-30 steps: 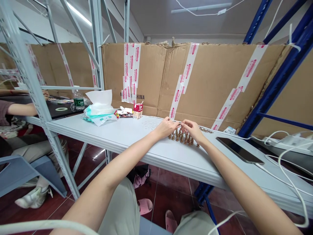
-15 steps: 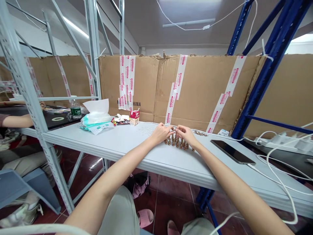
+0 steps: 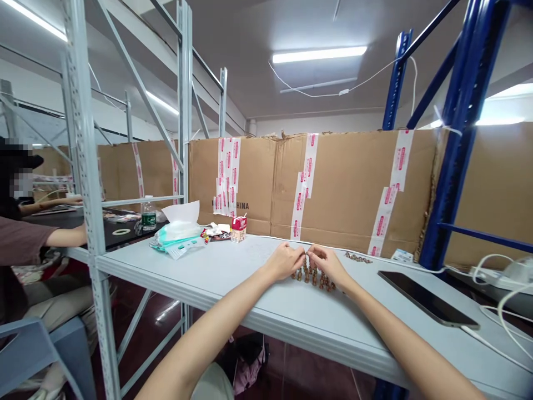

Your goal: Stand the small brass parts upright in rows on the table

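Note:
Several small bronze-coloured pieces stand in a cluster on the grey table. Over their back left part is my left hand, its fingers pinched together. My right hand meets it from the right, also with thumb and fingers closed. Whatever lies between the fingertips is too small to make out. Behind and to the right of my right hand, a small row of similar pieces lies on the table.
A black phone lies at the right, by white cables. Left back: a wipes pack, snack wrappers, a red drink carton. Cardboard borders the back. A person sits at the far left, beyond a metal post.
The view has tilted up and shifted, so the table sits lower and more of the person at the left shows. Both hands remain together over the cluster.

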### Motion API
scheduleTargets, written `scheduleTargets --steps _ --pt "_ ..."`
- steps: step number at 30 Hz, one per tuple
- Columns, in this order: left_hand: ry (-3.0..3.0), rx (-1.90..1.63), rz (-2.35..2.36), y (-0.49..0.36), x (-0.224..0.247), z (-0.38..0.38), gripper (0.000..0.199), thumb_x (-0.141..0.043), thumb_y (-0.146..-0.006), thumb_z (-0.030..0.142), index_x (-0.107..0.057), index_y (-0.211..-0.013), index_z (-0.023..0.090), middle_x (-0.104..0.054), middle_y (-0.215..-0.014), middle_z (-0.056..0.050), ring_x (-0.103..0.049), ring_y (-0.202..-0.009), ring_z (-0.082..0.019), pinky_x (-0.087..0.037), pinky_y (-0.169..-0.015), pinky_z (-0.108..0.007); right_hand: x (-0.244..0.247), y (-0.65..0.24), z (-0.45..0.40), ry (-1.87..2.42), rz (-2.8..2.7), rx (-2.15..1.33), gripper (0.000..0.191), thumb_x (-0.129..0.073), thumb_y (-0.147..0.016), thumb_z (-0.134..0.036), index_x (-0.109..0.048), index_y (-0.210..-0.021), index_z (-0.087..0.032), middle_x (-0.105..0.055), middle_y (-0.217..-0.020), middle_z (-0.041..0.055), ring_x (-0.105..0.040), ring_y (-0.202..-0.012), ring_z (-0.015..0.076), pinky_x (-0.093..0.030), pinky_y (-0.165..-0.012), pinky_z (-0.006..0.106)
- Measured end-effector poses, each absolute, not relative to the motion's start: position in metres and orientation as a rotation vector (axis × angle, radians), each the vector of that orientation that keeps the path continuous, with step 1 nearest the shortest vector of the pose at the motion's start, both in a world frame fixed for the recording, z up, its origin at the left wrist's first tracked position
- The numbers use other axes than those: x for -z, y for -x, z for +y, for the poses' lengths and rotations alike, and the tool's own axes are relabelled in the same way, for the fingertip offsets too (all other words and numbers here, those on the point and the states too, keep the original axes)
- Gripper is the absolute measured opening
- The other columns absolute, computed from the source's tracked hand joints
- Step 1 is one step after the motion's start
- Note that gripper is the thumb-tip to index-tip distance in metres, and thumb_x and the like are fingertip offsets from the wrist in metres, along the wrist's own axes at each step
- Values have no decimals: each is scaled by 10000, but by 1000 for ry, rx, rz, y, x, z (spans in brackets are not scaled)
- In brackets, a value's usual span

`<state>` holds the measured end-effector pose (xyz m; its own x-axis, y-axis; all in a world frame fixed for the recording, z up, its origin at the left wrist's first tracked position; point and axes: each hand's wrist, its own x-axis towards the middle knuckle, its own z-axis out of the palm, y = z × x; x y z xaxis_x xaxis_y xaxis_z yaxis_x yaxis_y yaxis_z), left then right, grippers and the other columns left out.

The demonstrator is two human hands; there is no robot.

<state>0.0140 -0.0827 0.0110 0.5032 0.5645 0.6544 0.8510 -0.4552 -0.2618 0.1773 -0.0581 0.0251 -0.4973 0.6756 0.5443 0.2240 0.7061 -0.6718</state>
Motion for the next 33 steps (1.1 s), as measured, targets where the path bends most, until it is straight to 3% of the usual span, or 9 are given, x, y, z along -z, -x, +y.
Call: scheduleTargets --steps 18,26,33 --pt "2186 639 -1143 -10 -15 -85 251 -256 -913 247 -492 -896 162 -629 -689 -13 -572 -648 -133 -320 -733 -275 -34 -183 -60 667 -1946 -718 240 -487 -768 -368 -470 -615 -184 -494 -495 -29 -401 -456 89 -332 -482 227" --pt "2122 629 -1097 -10 -11 -79 381 -150 -944 324 -488 -900 155 -612 -639 -10 -563 -603 -128 -311 -705 -265 -32 -181 -60 659 -1977 -760 237 -485 -768 -379 -479 -632 -185 -509 -497 -30 -400 -442 90 -328 -480 233" --pt "2039 523 -1035 -6 -11 -78 325 -207 -937 274 -499 -863 152 -587 -595 -18 -556 -574 -137 -296 -684 -286 -30 -182 -56 662 -2028 -785 247 -467 -780 -391 -461 -635 -191 -501 -483 -35 -409 -434 97 -337 -482 242"
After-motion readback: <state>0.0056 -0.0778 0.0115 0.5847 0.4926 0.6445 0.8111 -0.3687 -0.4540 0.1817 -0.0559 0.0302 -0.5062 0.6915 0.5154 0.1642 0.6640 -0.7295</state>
